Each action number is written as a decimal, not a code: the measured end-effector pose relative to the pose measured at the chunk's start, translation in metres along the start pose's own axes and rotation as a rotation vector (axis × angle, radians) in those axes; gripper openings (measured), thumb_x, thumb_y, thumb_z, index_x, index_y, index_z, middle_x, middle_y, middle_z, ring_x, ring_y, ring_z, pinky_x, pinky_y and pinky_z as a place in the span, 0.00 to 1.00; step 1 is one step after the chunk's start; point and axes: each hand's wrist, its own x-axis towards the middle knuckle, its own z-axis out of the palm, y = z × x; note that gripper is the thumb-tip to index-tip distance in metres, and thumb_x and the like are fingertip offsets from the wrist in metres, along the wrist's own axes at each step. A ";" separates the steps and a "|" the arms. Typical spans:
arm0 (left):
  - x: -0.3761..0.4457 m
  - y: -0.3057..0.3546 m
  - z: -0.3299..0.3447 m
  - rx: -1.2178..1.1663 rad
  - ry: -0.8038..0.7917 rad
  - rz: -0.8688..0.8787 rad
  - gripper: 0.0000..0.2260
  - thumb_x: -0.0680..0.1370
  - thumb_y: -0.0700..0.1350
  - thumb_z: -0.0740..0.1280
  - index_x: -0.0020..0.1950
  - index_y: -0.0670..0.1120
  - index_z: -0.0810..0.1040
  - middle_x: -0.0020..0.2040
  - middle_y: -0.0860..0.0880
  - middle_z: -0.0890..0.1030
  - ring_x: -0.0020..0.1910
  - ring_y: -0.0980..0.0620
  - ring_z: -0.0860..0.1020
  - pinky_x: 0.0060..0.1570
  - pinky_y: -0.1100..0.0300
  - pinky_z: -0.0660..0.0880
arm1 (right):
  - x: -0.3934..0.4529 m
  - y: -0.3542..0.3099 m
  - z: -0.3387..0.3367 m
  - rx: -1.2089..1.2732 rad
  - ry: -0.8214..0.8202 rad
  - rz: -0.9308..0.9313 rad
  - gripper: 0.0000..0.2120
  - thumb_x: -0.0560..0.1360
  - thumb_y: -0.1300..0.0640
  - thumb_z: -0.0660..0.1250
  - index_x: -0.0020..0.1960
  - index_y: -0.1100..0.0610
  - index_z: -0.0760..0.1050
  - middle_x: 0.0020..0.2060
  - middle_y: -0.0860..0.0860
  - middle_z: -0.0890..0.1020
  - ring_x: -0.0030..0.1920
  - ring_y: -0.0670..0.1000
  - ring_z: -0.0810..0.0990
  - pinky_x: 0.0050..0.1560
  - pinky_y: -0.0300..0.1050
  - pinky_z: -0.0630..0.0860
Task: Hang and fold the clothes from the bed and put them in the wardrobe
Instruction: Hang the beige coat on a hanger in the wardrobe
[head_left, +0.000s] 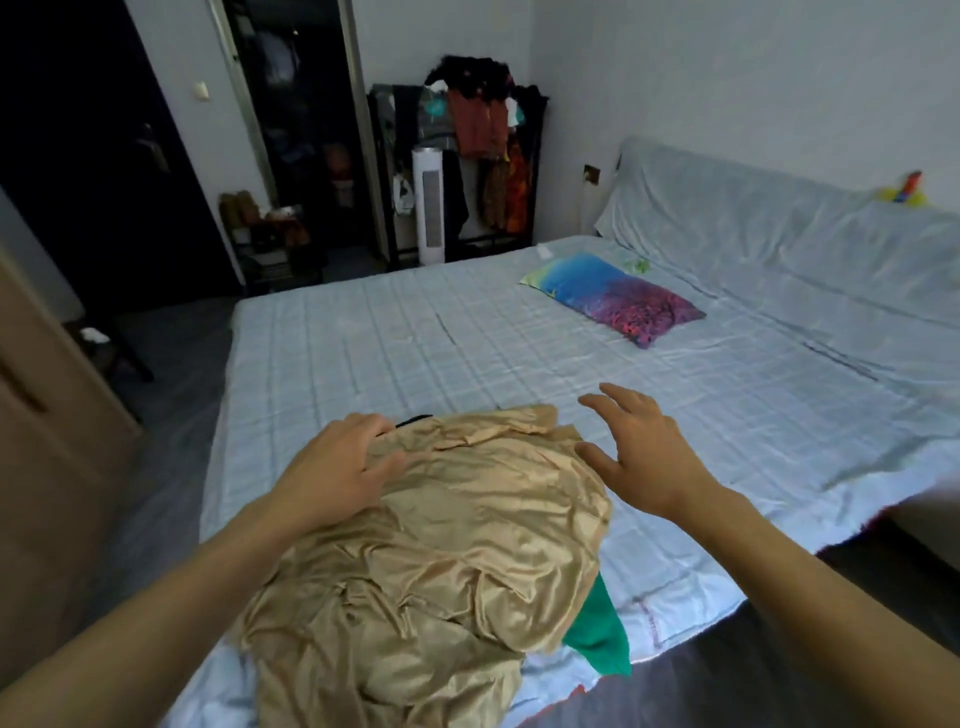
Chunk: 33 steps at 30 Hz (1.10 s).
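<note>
The gold garment (431, 540) lies crumpled at the bed's (519, 353) near edge. The left hand (337, 467) presses it, fingers bent; the right hand (639, 452) hovers, fingers spread. The slick satin could slide off the edge.

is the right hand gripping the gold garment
No, the right hand hovers open with fingers spread beside the gold garment, holding nothing.

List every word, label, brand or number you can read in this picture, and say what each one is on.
None can be read.
Gold satin garment under the left hand: no print or tag shows.
Pillow: a coloured picture only, no lettering.
White tower appliance by the clothes rack: any marking is too small and blurred.
Bedsheet: a checked pattern, no text.
</note>
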 end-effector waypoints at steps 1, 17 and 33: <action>0.000 -0.005 0.000 -0.008 0.003 -0.038 0.22 0.79 0.62 0.62 0.68 0.51 0.73 0.67 0.51 0.75 0.66 0.50 0.72 0.63 0.54 0.69 | 0.011 0.000 0.005 0.030 -0.007 -0.020 0.27 0.78 0.45 0.65 0.74 0.50 0.64 0.75 0.54 0.63 0.74 0.57 0.60 0.68 0.57 0.64; 0.055 -0.149 0.047 -0.315 0.041 -0.473 0.31 0.73 0.68 0.56 0.64 0.48 0.75 0.60 0.48 0.78 0.58 0.49 0.76 0.56 0.53 0.73 | 0.208 -0.063 0.127 0.049 -0.255 -0.267 0.26 0.79 0.44 0.63 0.75 0.50 0.64 0.76 0.52 0.63 0.76 0.52 0.59 0.72 0.48 0.59; 0.053 -0.269 0.111 -0.396 0.149 -0.925 0.34 0.71 0.67 0.53 0.60 0.44 0.79 0.55 0.45 0.81 0.55 0.45 0.78 0.48 0.61 0.64 | 0.359 -0.161 0.305 0.040 -0.599 -0.636 0.26 0.79 0.43 0.58 0.75 0.50 0.63 0.73 0.47 0.66 0.72 0.50 0.65 0.70 0.41 0.58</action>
